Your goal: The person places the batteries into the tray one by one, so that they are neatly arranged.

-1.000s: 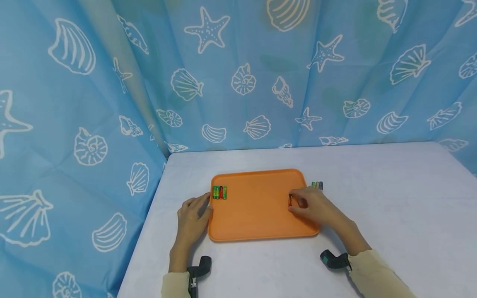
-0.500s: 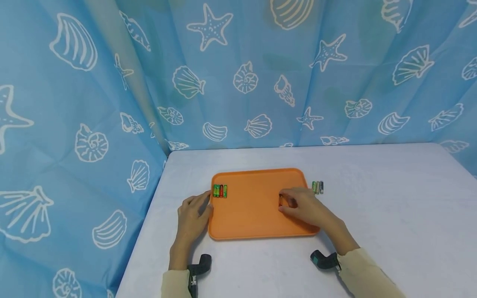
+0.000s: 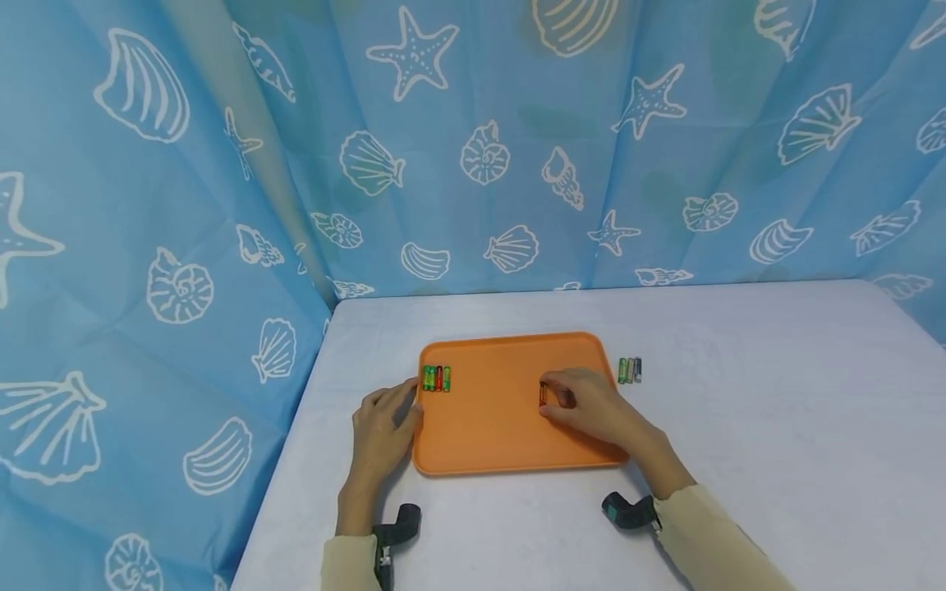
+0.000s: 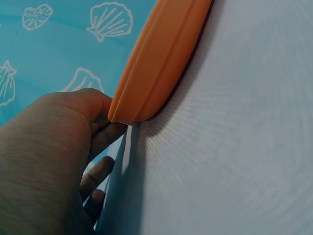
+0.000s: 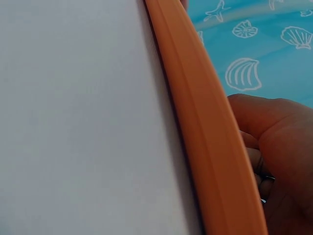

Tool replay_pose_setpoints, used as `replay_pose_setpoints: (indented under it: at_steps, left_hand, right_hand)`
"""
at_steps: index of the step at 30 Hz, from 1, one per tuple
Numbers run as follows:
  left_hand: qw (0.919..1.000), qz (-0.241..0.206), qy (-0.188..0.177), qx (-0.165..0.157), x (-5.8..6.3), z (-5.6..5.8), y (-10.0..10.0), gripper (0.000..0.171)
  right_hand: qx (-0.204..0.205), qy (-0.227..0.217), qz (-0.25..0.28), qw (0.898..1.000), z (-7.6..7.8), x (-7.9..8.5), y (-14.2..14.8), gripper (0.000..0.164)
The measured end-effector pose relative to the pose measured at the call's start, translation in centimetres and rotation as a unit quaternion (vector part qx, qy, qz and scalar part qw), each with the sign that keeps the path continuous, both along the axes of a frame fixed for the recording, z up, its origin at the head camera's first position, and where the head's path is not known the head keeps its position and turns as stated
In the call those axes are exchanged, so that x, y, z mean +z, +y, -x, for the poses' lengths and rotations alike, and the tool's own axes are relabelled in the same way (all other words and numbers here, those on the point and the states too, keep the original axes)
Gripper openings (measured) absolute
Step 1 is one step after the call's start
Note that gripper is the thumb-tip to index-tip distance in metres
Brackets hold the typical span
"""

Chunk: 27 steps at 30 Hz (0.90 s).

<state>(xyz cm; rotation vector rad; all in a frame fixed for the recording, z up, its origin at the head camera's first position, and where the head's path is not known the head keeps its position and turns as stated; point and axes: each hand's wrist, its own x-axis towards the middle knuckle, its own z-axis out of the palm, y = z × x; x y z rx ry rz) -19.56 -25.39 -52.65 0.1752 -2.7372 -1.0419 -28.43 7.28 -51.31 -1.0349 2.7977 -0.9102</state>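
On the white-covered table lies an orange tray. My left hand holds its left rim; in the left wrist view the thumb and forefinger meet the tray's corner. Over the tray's right half, my right hand pinches a dark and copper-red battery end to end between thumb and forefinger. A row of several batteries, green ones and a red one, lies side by side inside the tray's upper left. The right wrist view shows my right hand partly behind the tray's wall; the battery is hidden there.
Several more batteries lie side by side on the table just outside the tray's upper right. A blue curtain with white seashells hangs behind the table and along its left. A black wrist camera sits on each wrist.
My right hand has moved left across the tray with the battery pinched in it, uncovering the batteries outside the tray on the right. The left hand has stayed at the rim.
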Motion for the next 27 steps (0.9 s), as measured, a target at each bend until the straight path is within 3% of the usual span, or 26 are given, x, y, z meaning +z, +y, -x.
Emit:
replay_pose_setpoints:
  at_steps: [9,27]
  left_hand:
    - [0.9999,0.002,-0.009,0.007,-0.1,0.2,0.0,0.045]
    - [0.9999,0.011,0.011,-0.005,-0.2,0.1,-0.1,0.044]
  right_hand:
    - [0.000,-0.003,-0.004,1.000,0.2,0.0,-1.6,0.033]
    - [0.000,-0.011,0.000,1.000,0.5,-0.1,-4.8,0.038]
